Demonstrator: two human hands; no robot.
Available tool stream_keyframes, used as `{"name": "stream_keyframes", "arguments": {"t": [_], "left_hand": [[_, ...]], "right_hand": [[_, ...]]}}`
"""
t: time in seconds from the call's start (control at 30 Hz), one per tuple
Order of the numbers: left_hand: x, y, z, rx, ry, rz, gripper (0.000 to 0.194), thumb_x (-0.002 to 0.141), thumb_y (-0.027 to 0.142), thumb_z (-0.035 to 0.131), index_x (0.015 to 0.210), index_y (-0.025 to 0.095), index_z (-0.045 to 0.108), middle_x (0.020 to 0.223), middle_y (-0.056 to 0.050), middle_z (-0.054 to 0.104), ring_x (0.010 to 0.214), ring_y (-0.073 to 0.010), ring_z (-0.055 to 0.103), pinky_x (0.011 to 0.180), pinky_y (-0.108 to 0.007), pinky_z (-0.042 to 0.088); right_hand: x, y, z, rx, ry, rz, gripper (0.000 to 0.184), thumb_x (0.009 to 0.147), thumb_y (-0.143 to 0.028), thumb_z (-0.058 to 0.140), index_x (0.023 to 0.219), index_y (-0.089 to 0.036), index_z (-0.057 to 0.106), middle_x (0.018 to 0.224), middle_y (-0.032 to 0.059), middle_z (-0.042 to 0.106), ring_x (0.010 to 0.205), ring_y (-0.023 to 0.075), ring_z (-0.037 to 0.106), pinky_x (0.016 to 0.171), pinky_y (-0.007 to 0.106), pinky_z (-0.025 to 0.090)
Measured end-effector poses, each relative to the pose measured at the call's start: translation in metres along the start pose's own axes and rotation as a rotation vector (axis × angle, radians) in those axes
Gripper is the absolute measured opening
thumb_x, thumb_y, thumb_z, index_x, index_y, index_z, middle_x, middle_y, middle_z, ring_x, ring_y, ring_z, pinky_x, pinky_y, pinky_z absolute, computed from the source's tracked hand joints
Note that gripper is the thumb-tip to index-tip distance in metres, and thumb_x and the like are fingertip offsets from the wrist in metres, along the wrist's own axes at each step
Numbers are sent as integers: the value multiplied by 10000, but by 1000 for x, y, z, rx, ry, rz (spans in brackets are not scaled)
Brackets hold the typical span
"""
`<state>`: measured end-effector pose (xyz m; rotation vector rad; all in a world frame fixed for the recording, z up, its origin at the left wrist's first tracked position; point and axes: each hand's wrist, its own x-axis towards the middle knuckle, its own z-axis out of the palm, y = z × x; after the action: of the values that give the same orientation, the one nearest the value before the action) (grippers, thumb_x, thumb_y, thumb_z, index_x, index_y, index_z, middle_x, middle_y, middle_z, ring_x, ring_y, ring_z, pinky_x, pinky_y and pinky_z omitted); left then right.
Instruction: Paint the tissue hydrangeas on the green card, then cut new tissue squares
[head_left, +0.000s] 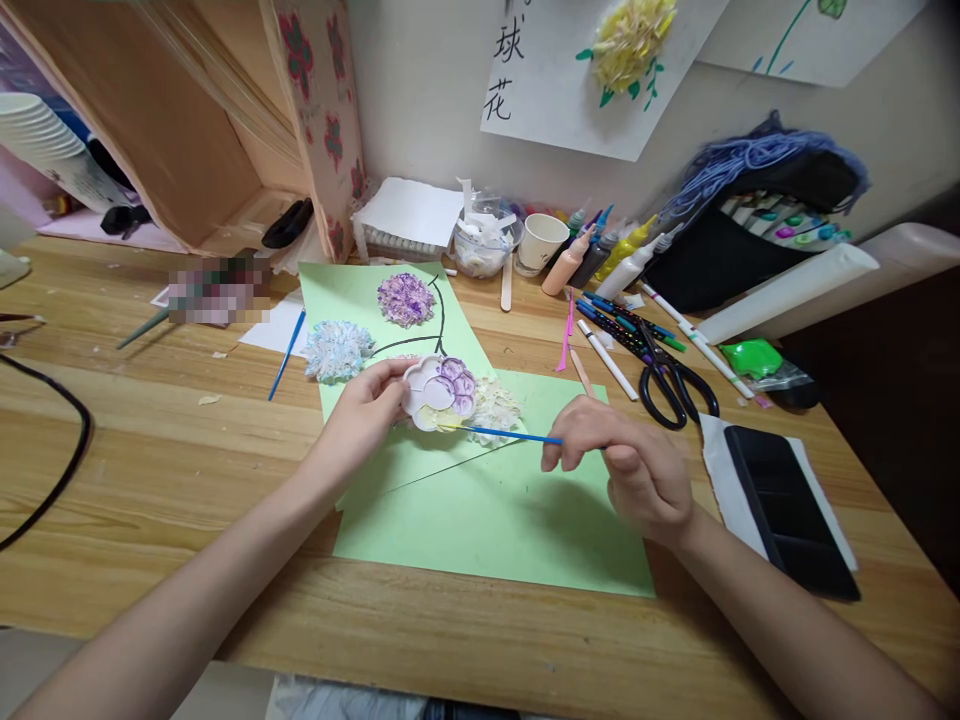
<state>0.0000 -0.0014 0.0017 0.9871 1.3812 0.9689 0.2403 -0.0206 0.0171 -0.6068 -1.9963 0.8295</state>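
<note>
My left hand (366,408) grips the edge of a small flower-shaped paint palette (440,391) with purple and pale yellow paint in its wells, held just above the green paper (495,520). My right hand (626,465) pinches a thin blue paintbrush (510,435), and the brush tip rests in the palette's yellow well. On the paper lie three crumpled-paper flowers: a purple one (406,298), a light blue one (337,350) and a cream one (496,408) partly behind the palette, joined by drawn black stems.
Black scissors (671,385), markers and paint bottles (600,255) lie at the back right, beside a paper cup (540,242) and a plastic bowl (484,245). A second blue brush (287,352) lies left of the paper. A black phone (791,510) rests on tissue at the right.
</note>
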Motion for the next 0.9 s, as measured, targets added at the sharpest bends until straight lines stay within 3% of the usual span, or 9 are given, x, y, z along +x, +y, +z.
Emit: {"name": "stream_keyframes", "arguments": {"t": [0.33, 0.5, 0.57, 0.77, 0.83, 0.9], "left_hand": [[0, 1, 0, 2, 2, -11, 399, 716, 246, 547, 1093, 154, 643, 1009, -67, 665, 757, -149, 577, 647, -248, 462], [0, 1, 1, -13, 2, -9, 417, 721, 232, 542, 1119, 145, 633, 978, -62, 661, 751, -148, 567, 649, -247, 461], [0, 1, 1, -12, -2, -10, 419, 724, 224, 539, 1124, 137, 627, 905, -49, 654, 723, -141, 555, 630, -239, 450], [1, 2, -2, 1, 14, -15, 406, 730, 196, 525, 1118, 134, 622, 627, 22, 536, 582, -113, 478, 572, -225, 416], [2, 2, -2, -10, 16, -11, 392, 728, 206, 535, 1102, 135, 628, 630, 17, 539, 583, -114, 478, 572, -230, 419], [3, 1, -2, -18, 19, -12, 385, 725, 227, 548, 1089, 137, 632, 672, -1, 567, 608, -124, 498, 577, -237, 427]], "right_hand": [[0, 0, 0, 2, 27, -1, 362, 966, -340, 300, 820, -183, 591, 701, 67, 643, 661, 172, 575, 614, 330, 447], [-2, 1, -1, -12, -21, 5, 357, 961, -340, 319, 827, -174, 605, 712, 68, 646, 667, 176, 579, 621, 337, 446], [-3, 1, -1, 9, 65, -5, 372, 962, -345, 317, 795, -180, 606, 678, 53, 633, 622, 168, 564, 596, 333, 429], [6, 5, -11, -49, 613, -118, 406, 947, -353, 390, 616, -190, 560, 480, -18, 455, 430, 126, 441, 477, 306, 327], [7, 7, -14, -97, 646, -82, 406, 935, -370, 418, 596, -190, 550, 479, -20, 428, 432, 124, 431, 455, 296, 299], [7, 9, -15, -127, 597, -56, 412, 934, -380, 415, 592, -187, 539, 490, -16, 433, 447, 123, 434, 454, 293, 295]]}}
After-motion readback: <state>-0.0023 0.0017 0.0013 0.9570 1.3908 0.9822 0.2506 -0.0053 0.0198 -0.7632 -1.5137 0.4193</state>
